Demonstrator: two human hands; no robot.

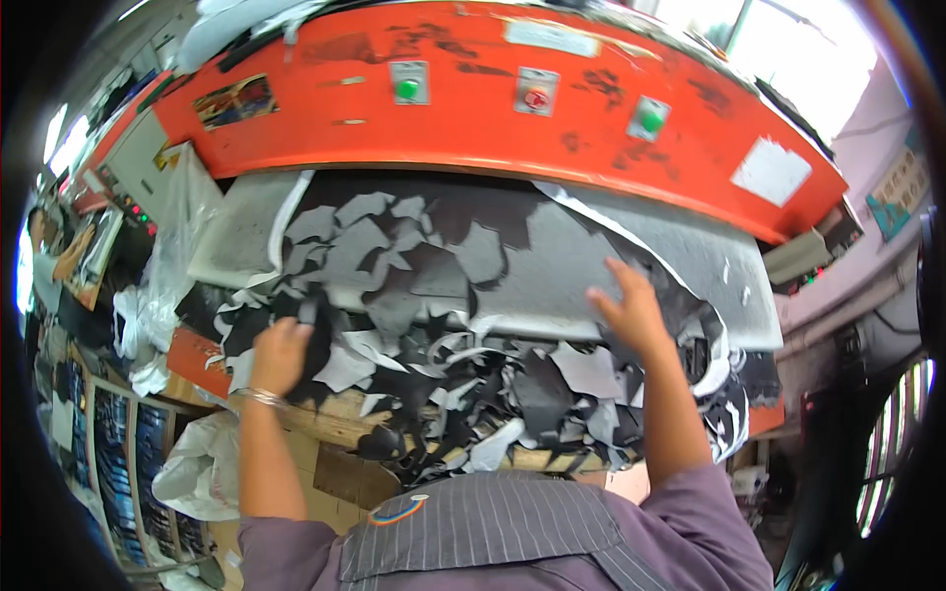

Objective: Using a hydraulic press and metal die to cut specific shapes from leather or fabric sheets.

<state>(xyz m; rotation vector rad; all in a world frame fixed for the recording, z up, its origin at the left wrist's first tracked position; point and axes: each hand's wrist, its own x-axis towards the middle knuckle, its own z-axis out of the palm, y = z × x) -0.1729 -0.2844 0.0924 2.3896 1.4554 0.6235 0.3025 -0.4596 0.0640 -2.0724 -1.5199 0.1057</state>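
My right hand (pixel 633 307) is open over the right part of the pale cutting bed, its thumb and fingers spread and holding nothing. My left hand (pixel 281 357), slightly blurred, is closed at the left side of the scrap pile. Dark sheet scraps (pixel 317 347) lie right against its fingers; what it grips cannot be made out. Between my hands, cut grey and black pieces (pixel 355 246) of thin sheet material lie loosely on the bed (pixel 562 261). A thick heap of offcuts (pixel 537 389) covers the bed's near edge.
An orange machine beam (pixel 443 108) with green and red buttons spans the far side above the bed. White-edged sheet strips (pixel 631 236) curve down the right. Clear plastic (pixel 177 246) hangs at the left, above a white sack (pixel 202 468). Another person (pixel 49 256) is at far left.
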